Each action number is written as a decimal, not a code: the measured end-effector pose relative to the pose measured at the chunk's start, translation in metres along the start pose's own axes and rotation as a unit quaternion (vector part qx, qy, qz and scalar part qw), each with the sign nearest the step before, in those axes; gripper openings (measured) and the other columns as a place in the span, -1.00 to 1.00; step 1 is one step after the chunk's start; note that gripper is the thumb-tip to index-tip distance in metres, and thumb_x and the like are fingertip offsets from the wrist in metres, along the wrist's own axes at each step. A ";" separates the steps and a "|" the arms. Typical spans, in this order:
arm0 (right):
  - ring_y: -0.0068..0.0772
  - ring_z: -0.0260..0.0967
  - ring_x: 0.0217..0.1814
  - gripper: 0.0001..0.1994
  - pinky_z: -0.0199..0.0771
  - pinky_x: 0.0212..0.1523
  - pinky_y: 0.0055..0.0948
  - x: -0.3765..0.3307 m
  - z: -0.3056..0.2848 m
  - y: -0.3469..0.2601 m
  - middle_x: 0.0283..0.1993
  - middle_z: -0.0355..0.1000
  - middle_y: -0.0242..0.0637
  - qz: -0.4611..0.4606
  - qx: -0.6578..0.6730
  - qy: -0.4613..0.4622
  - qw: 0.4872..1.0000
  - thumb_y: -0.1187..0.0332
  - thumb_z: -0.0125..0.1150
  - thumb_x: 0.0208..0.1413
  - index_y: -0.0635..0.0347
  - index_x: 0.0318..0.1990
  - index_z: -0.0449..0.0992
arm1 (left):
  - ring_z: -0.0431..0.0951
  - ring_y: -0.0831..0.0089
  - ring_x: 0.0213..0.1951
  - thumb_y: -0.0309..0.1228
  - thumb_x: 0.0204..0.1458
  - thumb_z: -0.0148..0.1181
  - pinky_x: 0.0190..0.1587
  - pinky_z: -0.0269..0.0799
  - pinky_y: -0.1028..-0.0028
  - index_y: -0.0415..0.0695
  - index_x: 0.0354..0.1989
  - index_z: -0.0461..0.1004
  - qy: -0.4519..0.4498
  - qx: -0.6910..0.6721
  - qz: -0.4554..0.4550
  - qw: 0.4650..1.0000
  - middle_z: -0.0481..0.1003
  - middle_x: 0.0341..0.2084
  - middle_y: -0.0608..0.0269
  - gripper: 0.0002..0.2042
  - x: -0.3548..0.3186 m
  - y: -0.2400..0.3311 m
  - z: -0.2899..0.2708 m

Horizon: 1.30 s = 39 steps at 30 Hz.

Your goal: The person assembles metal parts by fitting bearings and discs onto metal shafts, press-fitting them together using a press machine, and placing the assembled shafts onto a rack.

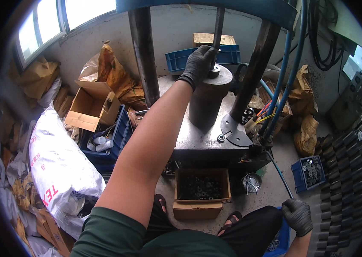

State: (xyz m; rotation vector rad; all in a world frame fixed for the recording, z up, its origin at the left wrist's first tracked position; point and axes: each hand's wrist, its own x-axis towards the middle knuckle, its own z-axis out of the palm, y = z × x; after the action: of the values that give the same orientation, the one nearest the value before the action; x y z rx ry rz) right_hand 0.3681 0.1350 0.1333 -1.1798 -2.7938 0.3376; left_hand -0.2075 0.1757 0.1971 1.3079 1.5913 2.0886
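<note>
My left hand [199,65], in a dark glove, reaches to the top of a thick metal cylinder [206,103] on the press table [181,132]. Its fingers are curled in beside the upright press rod [218,30]; what they hold is hidden. Just below them a dark ring [214,73] rests on the cylinder's top. Down at the right, my gloved right hand [298,216] is closed around the end of a long lever [280,174] that slants up to the press. A small bearing [221,138] lies on the table, next to a slotted round plate [235,132].
Dark press columns [145,55] and blue hoses [290,73] flank the work area. Below the table stands a cardboard box [201,210] of dark parts, beside a metal bowl [252,183]. Blue bins [308,186] and a large white sack [59,158] are at the sides.
</note>
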 end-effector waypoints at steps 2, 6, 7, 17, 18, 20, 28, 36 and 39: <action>0.08 0.59 -0.25 -0.82 0.60 -0.17 -0.11 -0.001 0.000 0.003 -0.31 0.59 0.00 -0.020 0.007 0.018 1.000 0.33 0.25 0.01 0.20 -0.30 0.69 | 0.45 0.59 -0.39 -0.22 0.28 0.21 -0.22 0.44 0.53 -0.21 -0.05 0.54 -0.017 -0.016 0.003 1.000 0.45 -0.46 0.38 -0.71 0.001 0.000 0.000; 0.07 0.61 -0.19 -0.77 0.61 -0.11 -0.11 0.002 -0.004 0.005 -0.27 0.62 -0.01 -0.019 0.015 -0.004 1.000 0.35 0.25 0.02 0.25 -0.21 0.69 | 0.44 0.58 -0.40 -0.28 0.30 0.15 -0.22 0.43 0.54 -0.22 -0.07 0.54 -0.030 -0.011 0.000 0.999 0.45 -0.46 0.37 -0.76 -0.001 0.002 0.002; 0.06 0.61 -0.18 -0.74 0.61 -0.10 -0.12 0.003 -0.006 0.003 -0.26 0.63 -0.02 -0.019 0.013 -0.004 1.000 0.38 0.23 0.01 0.25 -0.15 0.69 | 0.44 0.58 -0.40 -0.30 0.29 0.14 -0.22 0.43 0.54 -0.21 -0.08 0.54 -0.035 -0.018 -0.002 0.999 0.45 -0.47 0.37 -0.77 -0.002 0.003 0.002; 0.02 0.62 0.01 -0.59 0.61 0.07 -0.19 0.015 -0.023 0.012 -0.07 0.63 0.01 -0.032 0.071 0.012 0.997 0.49 0.18 0.00 0.25 0.06 0.63 | 0.52 0.49 -0.37 -0.27 0.23 0.16 -0.17 0.47 0.43 -0.25 -0.07 0.60 -0.019 0.031 -0.012 0.999 0.54 -0.43 0.26 -0.71 0.005 -0.008 -0.003; 0.02 0.62 0.01 -0.59 0.61 0.07 -0.19 0.015 -0.024 0.013 -0.07 0.63 0.01 -0.032 0.071 0.012 0.997 0.49 0.18 0.00 0.25 0.06 0.63 | 0.52 0.49 -0.36 -0.28 0.22 0.16 -0.17 0.47 0.42 -0.25 -0.07 0.60 -0.021 0.030 -0.011 0.999 0.55 -0.43 0.25 -0.71 0.006 -0.009 -0.004; 0.02 0.61 0.02 -0.60 0.60 0.08 -0.19 0.016 -0.026 0.015 -0.05 0.62 0.03 -0.008 0.062 -0.059 0.996 0.50 0.18 0.01 0.27 0.05 0.63 | 0.52 0.49 -0.36 -0.28 0.21 0.17 -0.17 0.47 0.42 -0.25 -0.07 0.60 -0.023 0.029 -0.012 0.999 0.56 -0.42 0.25 -0.71 0.005 -0.006 -0.001; 0.02 0.62 0.01 -0.65 0.59 0.07 -0.20 0.048 -0.046 0.011 -0.04 0.61 0.07 -0.026 0.078 0.075 0.994 0.50 0.21 0.07 0.33 0.05 0.62 | 0.54 0.51 -0.31 -0.32 0.22 0.17 -0.14 0.48 0.44 -0.24 -0.04 0.59 -0.029 0.035 -0.012 0.999 0.58 -0.37 0.25 -0.73 0.008 -0.010 -0.006; -0.21 0.62 0.00 -0.68 0.55 0.06 -0.32 0.199 -0.110 0.029 -0.06 0.63 -0.06 -0.089 0.140 0.401 0.901 0.31 0.26 0.34 0.27 0.15 0.59 | 0.53 0.52 -0.25 -0.36 0.28 0.17 -0.10 0.49 0.52 -0.23 0.03 0.52 -0.054 -0.019 -0.013 0.998 0.51 -0.33 0.29 -0.75 -0.005 0.004 0.002; -0.08 0.60 0.05 -0.48 0.53 0.12 -0.22 0.225 -0.139 0.004 -0.05 0.63 -0.03 0.013 0.046 0.353 0.934 -0.03 0.18 0.37 0.22 0.22 0.56 | 0.52 0.53 -0.23 -0.36 0.29 0.17 -0.09 0.49 0.51 -0.22 0.05 0.51 -0.062 -0.014 -0.013 0.998 0.51 -0.31 0.28 -0.75 -0.003 0.005 0.002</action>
State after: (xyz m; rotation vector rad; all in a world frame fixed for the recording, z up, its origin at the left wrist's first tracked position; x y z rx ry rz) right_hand 0.2373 0.3224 0.2663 -1.0464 -2.1151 0.0239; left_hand -0.2021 0.1732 0.1996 1.3721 1.5135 1.9666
